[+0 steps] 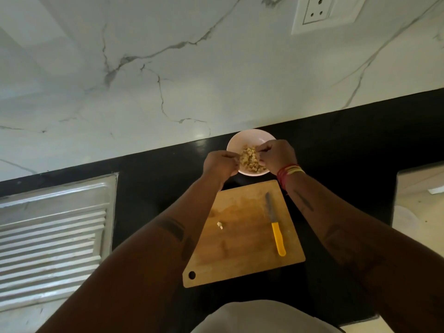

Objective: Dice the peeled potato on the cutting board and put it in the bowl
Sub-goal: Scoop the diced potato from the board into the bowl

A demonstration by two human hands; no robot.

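A white bowl stands on the black counter just beyond the wooden cutting board. Both my hands are over the bowl with curled fingers. My left hand and my right hand hold a heap of diced potato between them, inside the bowl's rim. A small potato piece lies on the left part of the board. The yellow-handled knife lies on the board's right side, blade pointing away from me.
A ribbed steel drainboard fills the left. The marble wall with a socket rises behind the black counter. A pale surface sits at the right edge.
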